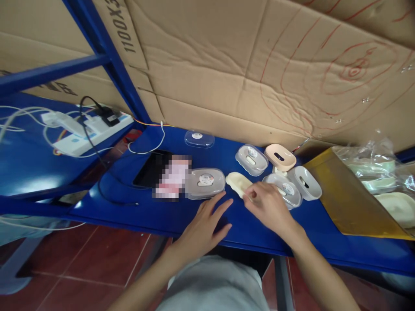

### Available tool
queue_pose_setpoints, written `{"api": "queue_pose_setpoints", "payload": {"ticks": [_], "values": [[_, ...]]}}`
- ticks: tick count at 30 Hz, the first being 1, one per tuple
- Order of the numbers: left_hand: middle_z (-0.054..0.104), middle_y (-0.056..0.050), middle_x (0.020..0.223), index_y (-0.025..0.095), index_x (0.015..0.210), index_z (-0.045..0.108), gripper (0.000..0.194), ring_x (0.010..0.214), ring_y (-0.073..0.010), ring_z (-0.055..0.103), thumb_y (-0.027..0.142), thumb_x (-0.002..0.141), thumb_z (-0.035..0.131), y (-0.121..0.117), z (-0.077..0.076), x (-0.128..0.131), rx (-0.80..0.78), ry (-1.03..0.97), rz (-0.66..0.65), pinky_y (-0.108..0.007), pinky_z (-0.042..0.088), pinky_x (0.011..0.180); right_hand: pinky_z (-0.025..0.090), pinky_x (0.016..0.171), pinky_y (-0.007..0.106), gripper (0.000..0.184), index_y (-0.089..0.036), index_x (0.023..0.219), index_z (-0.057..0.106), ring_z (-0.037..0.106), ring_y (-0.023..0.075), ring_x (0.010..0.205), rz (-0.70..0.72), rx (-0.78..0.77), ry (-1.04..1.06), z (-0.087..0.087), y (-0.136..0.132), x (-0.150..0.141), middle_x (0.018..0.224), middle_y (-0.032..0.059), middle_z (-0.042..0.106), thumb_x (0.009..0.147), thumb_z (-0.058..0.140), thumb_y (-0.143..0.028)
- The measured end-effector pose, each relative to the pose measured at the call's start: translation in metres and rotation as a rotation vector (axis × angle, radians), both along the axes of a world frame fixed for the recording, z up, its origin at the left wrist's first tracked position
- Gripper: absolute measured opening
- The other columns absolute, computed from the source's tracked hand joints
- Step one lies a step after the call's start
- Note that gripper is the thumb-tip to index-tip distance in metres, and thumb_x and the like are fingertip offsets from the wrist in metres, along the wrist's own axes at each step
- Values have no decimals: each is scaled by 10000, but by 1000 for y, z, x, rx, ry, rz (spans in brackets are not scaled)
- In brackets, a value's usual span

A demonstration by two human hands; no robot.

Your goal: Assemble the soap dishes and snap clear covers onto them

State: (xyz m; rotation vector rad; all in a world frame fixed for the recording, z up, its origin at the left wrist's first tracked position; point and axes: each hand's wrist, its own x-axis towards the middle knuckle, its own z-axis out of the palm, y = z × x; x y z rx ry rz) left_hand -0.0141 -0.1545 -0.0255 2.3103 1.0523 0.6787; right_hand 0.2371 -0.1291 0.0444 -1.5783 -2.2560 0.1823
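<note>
My right hand [267, 205] is closed in a pinch on the near right end of a cream soap dish [239, 183] with a wavy edge. My left hand [209, 222] is open, fingers spread, just above the blue tabletop. Its fingertips come close to a grey soap box [205, 181] under a clear lid with a round sticker. Partly behind my right hand sits another lidded grey soap box [287, 190]. An unlidded grey box [306, 183] with a dark slot leans beside it. Farther back are a lidded box [252, 160] and a peach one [280, 156].
A loose clear lid [199, 139] lies at the back. To the left are a dark tablet-like object [149, 169], a blurred-out patch and a power strip [81, 140] with cables. A yellow bin [337, 194] on the right holds bagged pale dishes. Cardboard [207, 56] walls the back.
</note>
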Motion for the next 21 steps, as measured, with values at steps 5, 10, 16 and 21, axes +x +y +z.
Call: {"api": "queue_pose_setpoints", "payload": {"ticks": [5,10,16,21], "values": [[340,-136,1789,322,1732,283,757,1599,-364,427,346,1084,672,1,1,0,-15,17,5,-591,482,1259,486,927,408,40,-249,1035,680,729,223,939,129,-80,3,-14,-61,18,1004,20,782,1066,658,-235],[394,-140,1766,300,1658,438,687,1607,-368,425,370,1047,745,2,-1,2,81,69,-115,-603,424,1289,524,994,439,105,-272,1110,712,740,233,1073,233,-124,-8,-12,-72,28,1123,28,797,1117,611,-298],[485,-118,1707,313,1634,484,624,1569,-342,479,338,1058,723,2,2,1,70,63,-110,-592,419,1290,538,1078,503,286,-267,1298,737,721,286,1225,148,13,-70,-1,-23,35,1301,93,784,1140,526,-377],[454,-120,1726,293,1626,496,625,1565,-341,477,324,1050,736,1,3,0,44,75,-83,-566,428,1294,473,1132,565,430,-253,1466,651,599,380,1427,-190,162,-250,0,42,91,1556,178,646,1108,560,-474]]}}
